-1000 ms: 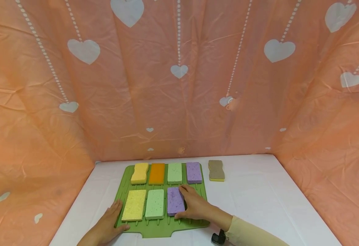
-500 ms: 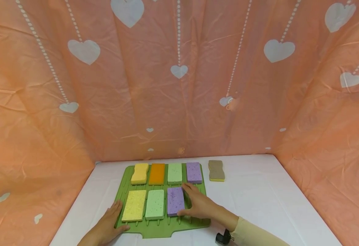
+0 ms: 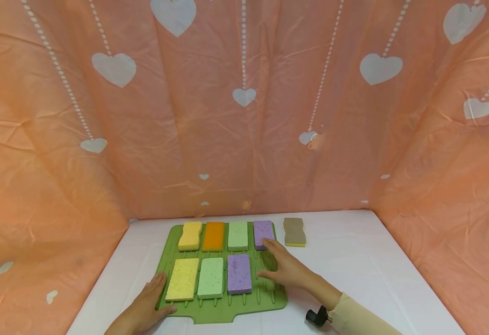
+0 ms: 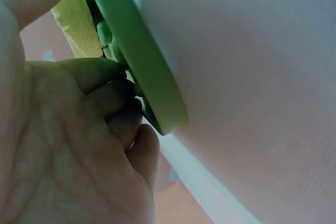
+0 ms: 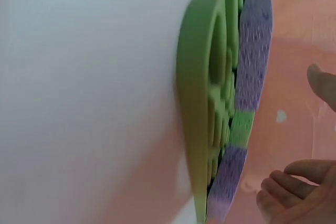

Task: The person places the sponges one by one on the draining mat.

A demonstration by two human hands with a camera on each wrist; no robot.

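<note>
A green ridged mat (image 3: 213, 318) bears two rows of sponges. Its front row has a speckled yellow sponge (image 3: 182, 280), a light green sponge (image 3: 211, 278) and a purple sponge (image 3: 239, 274). My left hand (image 3: 144, 307) rests at the mat's left edge, its fingertips touching the rim (image 4: 152, 77) in the left wrist view. My right hand (image 3: 288, 267) hovers over the mat's right part, thumb and fingers spread, holding nothing. Its fingertips overlap the back purple sponge (image 3: 262, 230) in the head view; the right wrist view shows the hand (image 5: 299, 192) apart from the sponges.
The back row also has a wavy yellow sponge (image 3: 190, 236), an orange sponge (image 3: 213, 236) and a light green sponge (image 3: 238, 236). Off the mat, a grey-topped wavy sponge (image 3: 295, 231) lies on the white table (image 3: 353, 260). An orange curtain (image 3: 244, 153) surrounds the table's back and sides.
My right hand has left the front purple sponge and moved right and farther back, fingers spread. That sponge stays in the front row. My left hand has not moved.
</note>
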